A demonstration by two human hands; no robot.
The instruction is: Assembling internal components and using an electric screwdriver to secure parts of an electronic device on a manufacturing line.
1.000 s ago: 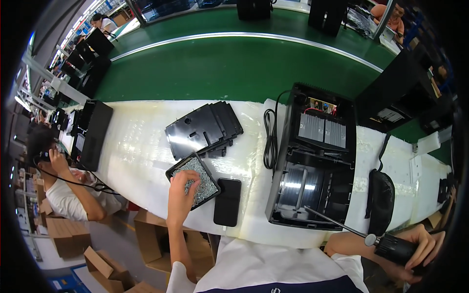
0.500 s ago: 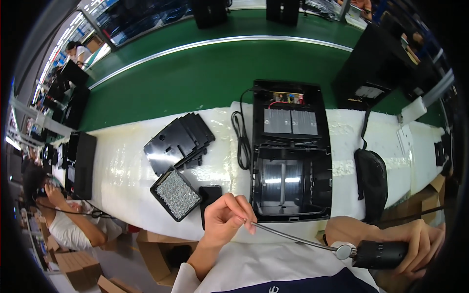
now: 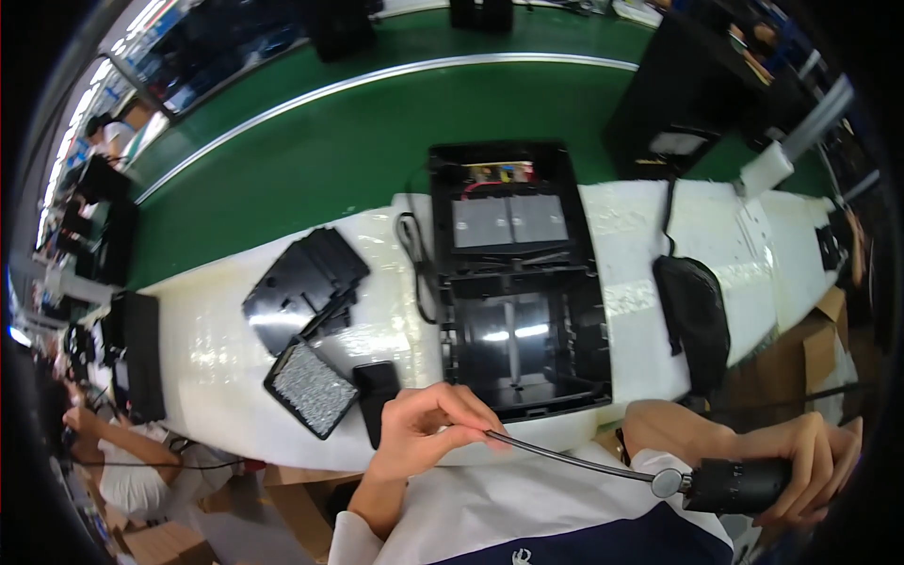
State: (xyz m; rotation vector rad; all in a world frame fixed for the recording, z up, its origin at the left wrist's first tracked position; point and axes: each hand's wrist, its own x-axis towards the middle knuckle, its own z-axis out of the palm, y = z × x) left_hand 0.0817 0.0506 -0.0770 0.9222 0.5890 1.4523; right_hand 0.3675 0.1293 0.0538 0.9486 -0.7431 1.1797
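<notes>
In my right hand (image 3: pixel 806 471) is the black body of an electric screwdriver (image 3: pixel 736 486), held across the lower right. Its long thin metal bit (image 3: pixel 574 460) reaches left from a round silver piece (image 3: pixel 667 483). My left hand (image 3: pixel 422 433) pinches at the bit's far tip with thumb and fingers; any small part between them is too small to make out. Beyond the hands stands an opened black case (image 3: pixel 589 254), with two grey blocks (image 3: pixel 508 222) and some wiring in its far half. A black tray (image 3: pixel 325 435) full of small silvery screws (image 3: pixel 313 386) lies to the left.
Behind the tray sit stacked black plastic panels (image 3: pixel 306 282). A flat black phone-like object (image 3: pixel 377 391) lies beside my left hand. A coiled black cable (image 3: pixel 414 264) runs left of the case; a black pouch-like thing (image 3: pixel 697 315) lies right. Another person (image 3: pixel 132 476) is at far left.
The whole view has shifted, so the case, tray and panels appear further left. My left hand still pinches the bit's tip, and my right hand keeps hold of the screwdriver.
</notes>
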